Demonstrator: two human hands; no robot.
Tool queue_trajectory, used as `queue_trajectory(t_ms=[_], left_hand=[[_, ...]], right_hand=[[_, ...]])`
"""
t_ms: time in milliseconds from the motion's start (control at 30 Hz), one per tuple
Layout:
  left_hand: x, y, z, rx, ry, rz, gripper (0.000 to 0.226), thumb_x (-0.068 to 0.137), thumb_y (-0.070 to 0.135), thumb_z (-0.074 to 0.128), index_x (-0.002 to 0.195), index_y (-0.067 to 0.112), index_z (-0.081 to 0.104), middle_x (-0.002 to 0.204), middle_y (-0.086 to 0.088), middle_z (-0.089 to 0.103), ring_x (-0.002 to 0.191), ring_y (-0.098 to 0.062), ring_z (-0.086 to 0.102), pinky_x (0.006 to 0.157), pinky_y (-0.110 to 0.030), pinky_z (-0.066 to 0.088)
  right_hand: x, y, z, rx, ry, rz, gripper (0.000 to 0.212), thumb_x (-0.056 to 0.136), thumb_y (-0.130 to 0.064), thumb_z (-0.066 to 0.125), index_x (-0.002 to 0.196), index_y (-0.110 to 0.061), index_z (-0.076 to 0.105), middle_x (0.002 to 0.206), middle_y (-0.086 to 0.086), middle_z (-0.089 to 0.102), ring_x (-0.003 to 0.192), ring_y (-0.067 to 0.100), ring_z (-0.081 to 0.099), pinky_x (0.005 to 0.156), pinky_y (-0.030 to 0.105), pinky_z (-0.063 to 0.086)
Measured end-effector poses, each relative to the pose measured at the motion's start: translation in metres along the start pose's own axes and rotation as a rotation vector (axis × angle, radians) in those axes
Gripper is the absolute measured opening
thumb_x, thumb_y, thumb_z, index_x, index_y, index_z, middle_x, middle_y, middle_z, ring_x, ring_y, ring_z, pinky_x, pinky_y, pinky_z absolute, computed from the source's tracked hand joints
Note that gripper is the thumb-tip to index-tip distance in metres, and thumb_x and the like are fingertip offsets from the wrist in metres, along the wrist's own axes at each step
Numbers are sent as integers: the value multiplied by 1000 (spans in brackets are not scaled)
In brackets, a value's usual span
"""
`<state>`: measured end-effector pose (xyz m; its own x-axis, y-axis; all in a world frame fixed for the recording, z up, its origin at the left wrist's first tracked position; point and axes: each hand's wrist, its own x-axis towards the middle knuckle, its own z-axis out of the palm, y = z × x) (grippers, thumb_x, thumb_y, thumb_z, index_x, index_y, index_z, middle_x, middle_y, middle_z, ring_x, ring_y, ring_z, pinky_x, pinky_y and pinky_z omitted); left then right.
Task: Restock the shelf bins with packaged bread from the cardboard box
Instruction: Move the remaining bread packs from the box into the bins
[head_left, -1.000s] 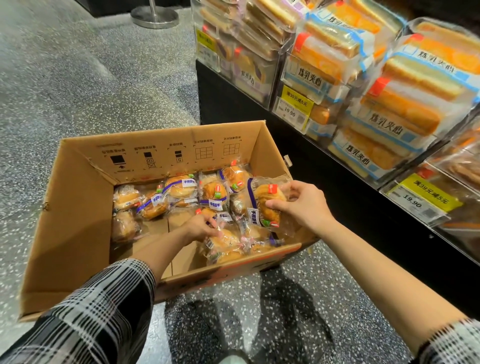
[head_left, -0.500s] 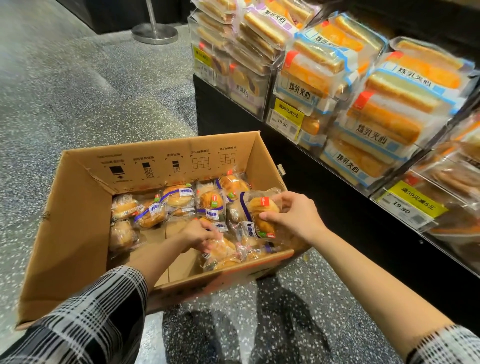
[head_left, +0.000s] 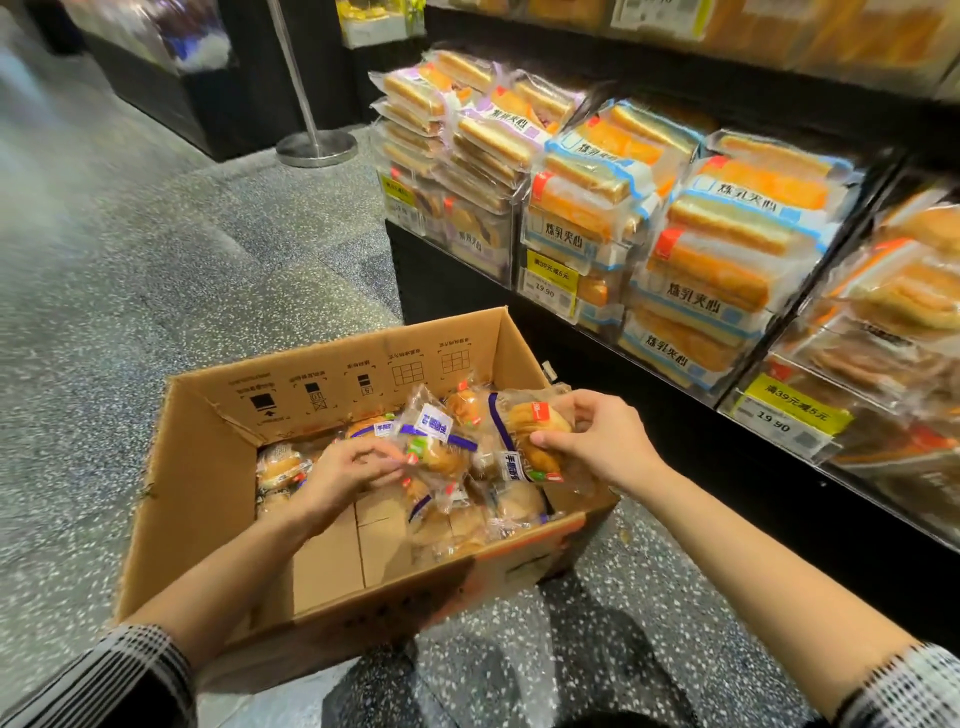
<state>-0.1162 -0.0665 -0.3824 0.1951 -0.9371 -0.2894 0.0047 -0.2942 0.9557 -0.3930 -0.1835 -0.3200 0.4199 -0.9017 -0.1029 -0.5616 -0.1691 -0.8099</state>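
1. Bread packs fill two places: wrapped sandwich loaves (head_left: 722, 260) are stacked in the clear shelf bins (head_left: 535, 291) on the right, and small wrapped buns (head_left: 283, 467) lie in the box on the floor.
2. The floor (head_left: 156, 270) is speckled grey stone; a metal post base (head_left: 317, 148) stands on it beyond the shelf's far end.
3. The shelf (head_left: 675, 441) is black, with yellow price tags (head_left: 551, 278) fixed to the bin fronts.
4. The box (head_left: 197, 493) is open cardboard and sits just beside the shelf's front edge. Buns crowd its far side and right corner, while bare cardboard shows at its near left.
5. The right hand (head_left: 597, 441) is clamped on one bun pack (head_left: 530, 441), thumb underneath and fingers curled over its top, above the box's right edge.
6. The left hand (head_left: 348, 470) pinches the wrapper edge of a second pack (head_left: 434, 441), raised above the others near the box's middle.
7. Both packs carry blue-and-white labels, and they touch each other between the hands.
8. Plaid sleeves (head_left: 119, 680) cover both forearms near the bottom corners.
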Motion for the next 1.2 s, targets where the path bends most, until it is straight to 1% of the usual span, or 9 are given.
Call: queue_trajectory(t_ms=[67, 133, 267, 400, 567, 700, 967, 1100, 1200], left_hand=[[3, 8, 1, -164, 26, 15, 29, 58, 31, 88, 76, 15, 71, 94, -10, 73, 89, -22, 71, 69, -27, 59], [1, 32, 17, -206, 39, 45, 14, 78, 18, 73, 81, 10, 63, 100, -13, 70, 93, -27, 70, 68, -31, 60], [0, 87, 60, -195, 18, 136, 23, 94, -7, 38, 80, 8, 47, 80, -2, 67, 68, -13, 69, 56, -29, 59], [-6, 133, 110, -173, -169, 172, 10, 81, -2, 49, 81, 8, 48, 72, -3, 60, 63, -10, 65, 57, -30, 59], [-10, 173, 188, 85, -299, 320, 32, 76, -9, 67, 86, 13, 46, 78, 1, 60, 62, 0, 64, 59, -15, 53], [-17, 194, 252, 101, -407, 513, 45, 72, -19, 65, 93, 15, 43, 70, 17, 65, 67, 5, 61, 68, -11, 50], [-41, 234, 374, -55, -607, 636, 110, 65, -11, 76, 148, 30, 16, 109, 19, 58, 96, 6, 62, 85, -16, 50], [-63, 248, 438, -157, -565, 669, 76, 72, -12, 68, 134, 20, 38, 102, 8, 60, 89, 10, 61, 78, -11, 48], [-82, 252, 484, -268, -536, 650, 55, 77, -4, 71, 120, 17, 46, 100, 5, 61, 84, 9, 62, 80, -14, 51]], right_hand=[[-7, -5, -11, 13, 14, -4, 42, 71, -33, 82, 108, -22, 67, 100, -9, 69, 93, 5, 64, 81, 24, 54], [-17, -10, -31, 45, 61, -4, 41, 70, -32, 83, 107, -21, 68, 99, -9, 70, 92, 5, 65, 82, 22, 53], [-43, -8, -77, 193, 150, 6, 29, 72, -25, 82, 96, -14, 71, 87, -5, 72, 80, 9, 66, 74, 23, 53], [-74, 0, -132, 234, 205, 79, 30, 75, -27, 79, 96, -8, 69, 87, 7, 72, 75, 13, 65, 64, 27, 50], [-127, -1, -205, 174, 259, 112, 36, 77, -31, 75, 102, -6, 68, 99, 13, 72, 83, 17, 69, 69, 23, 55], [-175, -3, -261, 76, 301, 155, 42, 67, -44, 76, 91, -10, 69, 81, 1, 72, 70, 9, 66, 62, 22, 54], [-275, -1, -368, 16, 414, 224, 26, 69, -31, 77, 82, -10, 69, 70, -5, 62, 61, 1, 56, 54, 17, 45], [-316, 12, -415, -225, 541, 232, 26, 69, -21, 80, 92, -13, 70, 59, -13, 57, 52, -3, 50, 54, 10, 41], [-343, 31, -447, -621, 558, 301, 33, 70, -26, 83, 101, -20, 72, 84, -1, 70, 76, 9, 63, 75, 23, 52]])
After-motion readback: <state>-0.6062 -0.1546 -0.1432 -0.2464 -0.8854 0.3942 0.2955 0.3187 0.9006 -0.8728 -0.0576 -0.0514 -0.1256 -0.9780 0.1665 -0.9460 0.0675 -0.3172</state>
